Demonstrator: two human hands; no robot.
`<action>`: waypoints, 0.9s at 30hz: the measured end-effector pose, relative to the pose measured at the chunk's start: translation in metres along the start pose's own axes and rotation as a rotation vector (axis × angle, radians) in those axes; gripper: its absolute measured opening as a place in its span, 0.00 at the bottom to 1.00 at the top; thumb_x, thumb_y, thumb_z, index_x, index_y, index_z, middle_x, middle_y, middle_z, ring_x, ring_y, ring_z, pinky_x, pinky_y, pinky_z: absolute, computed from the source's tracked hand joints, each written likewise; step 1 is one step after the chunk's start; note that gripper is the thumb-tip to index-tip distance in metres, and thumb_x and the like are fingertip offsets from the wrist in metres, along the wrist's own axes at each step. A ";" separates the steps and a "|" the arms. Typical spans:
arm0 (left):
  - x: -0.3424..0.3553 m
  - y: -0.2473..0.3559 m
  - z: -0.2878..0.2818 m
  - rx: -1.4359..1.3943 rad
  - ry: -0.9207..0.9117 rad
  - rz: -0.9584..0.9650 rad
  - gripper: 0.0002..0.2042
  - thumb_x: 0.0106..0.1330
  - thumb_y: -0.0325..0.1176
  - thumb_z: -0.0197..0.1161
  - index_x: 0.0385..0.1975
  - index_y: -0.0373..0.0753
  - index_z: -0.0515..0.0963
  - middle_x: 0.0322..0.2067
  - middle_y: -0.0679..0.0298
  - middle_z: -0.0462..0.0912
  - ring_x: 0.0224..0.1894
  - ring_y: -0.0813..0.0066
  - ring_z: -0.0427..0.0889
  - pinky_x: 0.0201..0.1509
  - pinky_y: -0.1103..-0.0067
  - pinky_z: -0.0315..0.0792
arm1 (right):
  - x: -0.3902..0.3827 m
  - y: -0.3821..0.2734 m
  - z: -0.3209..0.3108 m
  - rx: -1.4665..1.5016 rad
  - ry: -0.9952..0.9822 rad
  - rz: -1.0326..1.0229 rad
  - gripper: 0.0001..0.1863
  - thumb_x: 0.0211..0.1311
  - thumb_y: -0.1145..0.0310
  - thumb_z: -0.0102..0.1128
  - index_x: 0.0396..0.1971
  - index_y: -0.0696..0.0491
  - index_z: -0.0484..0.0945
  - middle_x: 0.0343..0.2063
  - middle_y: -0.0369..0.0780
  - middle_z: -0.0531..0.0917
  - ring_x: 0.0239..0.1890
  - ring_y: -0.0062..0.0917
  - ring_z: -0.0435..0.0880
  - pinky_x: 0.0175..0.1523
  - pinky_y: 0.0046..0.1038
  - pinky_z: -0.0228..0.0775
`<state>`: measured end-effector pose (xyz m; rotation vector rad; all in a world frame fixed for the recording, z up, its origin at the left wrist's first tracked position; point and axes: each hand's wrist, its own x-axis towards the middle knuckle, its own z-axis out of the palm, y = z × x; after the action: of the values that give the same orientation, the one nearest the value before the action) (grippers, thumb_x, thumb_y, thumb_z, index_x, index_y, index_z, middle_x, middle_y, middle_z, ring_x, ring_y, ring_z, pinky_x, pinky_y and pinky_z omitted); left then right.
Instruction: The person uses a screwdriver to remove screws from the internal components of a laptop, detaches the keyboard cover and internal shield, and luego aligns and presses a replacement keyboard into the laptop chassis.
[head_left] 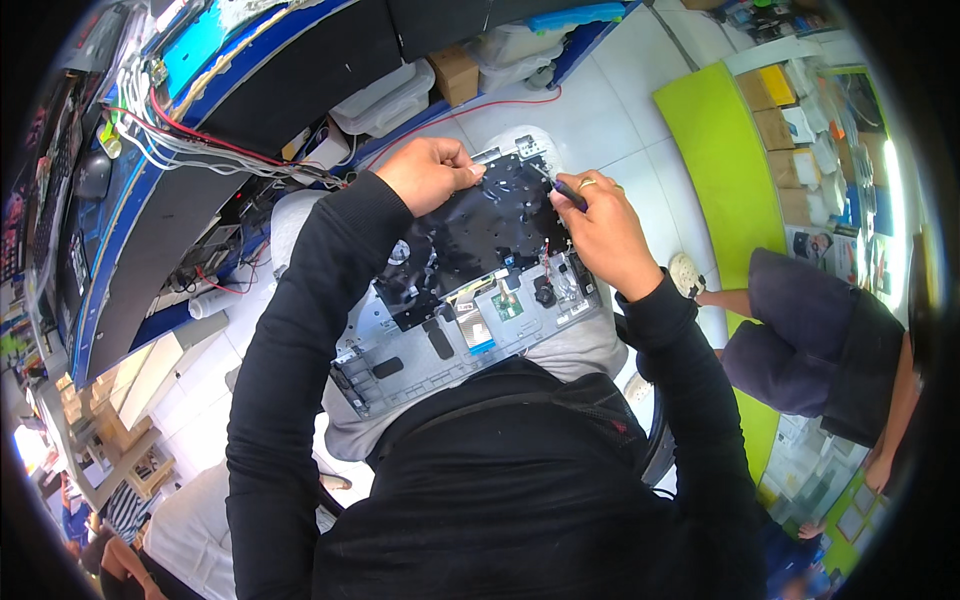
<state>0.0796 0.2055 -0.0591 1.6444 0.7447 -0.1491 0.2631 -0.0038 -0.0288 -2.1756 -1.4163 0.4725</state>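
A laptop's upper case, inner side up, lies tilted across my lap. Over its far part spreads a shiny, wrinkled black plastic film. At the film's far edge, my left hand has its thumb and fingertips pinched together on the film. My right hand grips a slim dark purple-handled tool, which looks like a screwdriver. Its thin tip reaches toward the far right corner of the case. Nearer me, the case bears a flat ribbon cable and a small green circuit board.
A blue-edged workbench curves along the left, with bundled cables hanging over it. Plastic boxes and a cardboard box stand beneath. At right are a lime-green counter and a person in dark shorts.
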 end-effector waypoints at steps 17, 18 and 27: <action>0.010 -0.006 -0.009 -0.165 -0.193 -0.082 0.22 0.76 0.51 0.63 0.44 0.33 0.89 0.37 0.63 0.88 0.41 0.76 0.81 0.50 0.77 0.74 | 0.008 0.014 0.013 0.396 -0.245 0.315 0.18 0.75 0.60 0.60 0.45 0.62 0.83 0.33 0.52 0.88 0.38 0.47 0.88 0.47 0.40 0.77; 0.013 -0.004 -0.008 -0.055 -0.176 -0.109 0.24 0.76 0.52 0.62 0.46 0.33 0.89 0.37 0.61 0.88 0.40 0.75 0.81 0.50 0.76 0.75 | 0.007 0.009 0.012 0.311 -0.248 0.318 0.17 0.75 0.60 0.60 0.45 0.62 0.83 0.33 0.53 0.87 0.39 0.48 0.87 0.46 0.40 0.76; 0.012 -0.004 -0.008 0.128 -0.199 -0.054 0.25 0.76 0.55 0.61 0.44 0.35 0.88 0.30 0.65 0.84 0.31 0.76 0.76 0.42 0.75 0.74 | 0.005 -0.007 0.003 0.245 -0.207 0.346 0.16 0.72 0.61 0.64 0.40 0.62 0.82 0.31 0.54 0.87 0.37 0.50 0.87 0.44 0.42 0.76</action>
<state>0.0844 0.2177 -0.0661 1.7018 0.6380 -0.4003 0.2584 0.0040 -0.0270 -2.2193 -1.0131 0.9668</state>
